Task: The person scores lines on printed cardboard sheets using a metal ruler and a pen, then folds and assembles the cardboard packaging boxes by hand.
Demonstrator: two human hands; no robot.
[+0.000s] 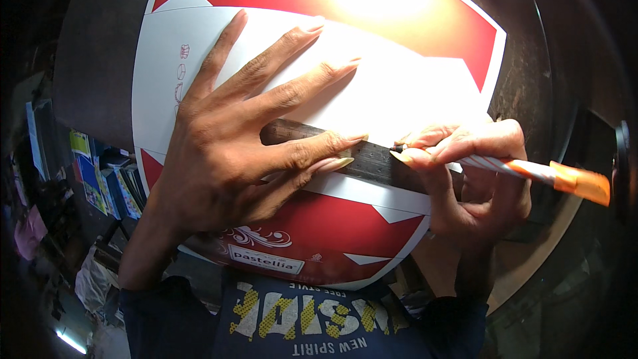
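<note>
Okay, we have a red-and-white printed sheet [306, 216] on the dark table [93, 73], its near edge reaching the wearer's shirt [312, 319]. We see a dark ruler [375, 161] lying across it, along the near side of the white band, nearer the sheet's near edge than its far one. Left hand [219, 146]: palm down, fingers spread wide, gripping nothing; index finger and thumb rest on the ruler, other three on the white band. Right hand [482, 186]: thumb and index pinched closed on a striped pen [488, 163], orange end pointing right, tip by the ruler's far edge; we can't tell if it touches paper.
</note>
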